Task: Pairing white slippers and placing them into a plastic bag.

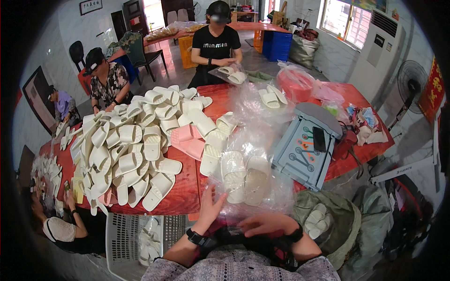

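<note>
My left hand (pixel 212 206) is at the near table edge, fingers apart, its fingertips by the corner of a clear plastic bag. In that bag lie two white slippers (pixel 234 175) side by side, soles toward me. My right hand (pixel 268 225) hovers just below the bag, fingers stretched to the left and slightly blurred, with nothing visible in it. More clear plastic bags (pixel 246 133) lie crumpled beyond the pair. To the left of them rests a pink pair of slippers (pixel 187 141), against a large heap of white slippers (pixel 129 134).
A grey-blue plastic case (pixel 300 171) with a phone on it stands right on the red table (pixel 187 199). Below are a grey crate (pixel 112 234) and a green sack (pixel 344 225), both with slippers. Across the table a person (pixel 216 47) holds bagged slippers; others work at left.
</note>
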Demonstrator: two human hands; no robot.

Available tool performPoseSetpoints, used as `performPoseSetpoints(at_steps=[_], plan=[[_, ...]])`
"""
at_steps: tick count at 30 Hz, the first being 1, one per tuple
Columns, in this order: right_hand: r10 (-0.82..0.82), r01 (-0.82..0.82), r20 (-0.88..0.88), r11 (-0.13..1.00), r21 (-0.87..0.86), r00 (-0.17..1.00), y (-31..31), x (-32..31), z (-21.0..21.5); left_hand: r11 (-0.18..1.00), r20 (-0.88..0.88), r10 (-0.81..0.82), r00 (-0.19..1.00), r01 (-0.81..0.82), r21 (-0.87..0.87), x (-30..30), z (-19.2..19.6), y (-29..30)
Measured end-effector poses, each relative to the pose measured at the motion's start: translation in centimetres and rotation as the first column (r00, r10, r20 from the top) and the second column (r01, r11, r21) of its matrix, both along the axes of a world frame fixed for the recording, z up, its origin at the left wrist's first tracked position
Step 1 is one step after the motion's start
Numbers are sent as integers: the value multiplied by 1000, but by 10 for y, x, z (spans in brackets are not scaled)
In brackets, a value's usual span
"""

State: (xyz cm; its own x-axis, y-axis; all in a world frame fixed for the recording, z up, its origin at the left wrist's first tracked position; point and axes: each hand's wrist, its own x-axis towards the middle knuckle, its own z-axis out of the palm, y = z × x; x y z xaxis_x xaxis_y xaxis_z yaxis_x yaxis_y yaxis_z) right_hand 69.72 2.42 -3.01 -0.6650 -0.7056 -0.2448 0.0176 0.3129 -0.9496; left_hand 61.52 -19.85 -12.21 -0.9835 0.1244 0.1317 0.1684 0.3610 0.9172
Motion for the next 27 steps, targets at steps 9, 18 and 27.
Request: performPoseSetpoints(at_steps=[9, 18, 27], plan=[[-681, 947, -686, 319, 36, 256, 70, -21, -77, 836, 689, -396, 607, -71, 543, 17, -26, 23], [-461, 488, -162, 830, 271, 873, 17, -13, -119, 558, 623, -747, 231, -292, 777, 21, -36, 8], [-673, 691, -221, 723, 1, 705, 4, -13, -65, 757, 698, -459, 549, -169, 631, 54, -3, -73]])
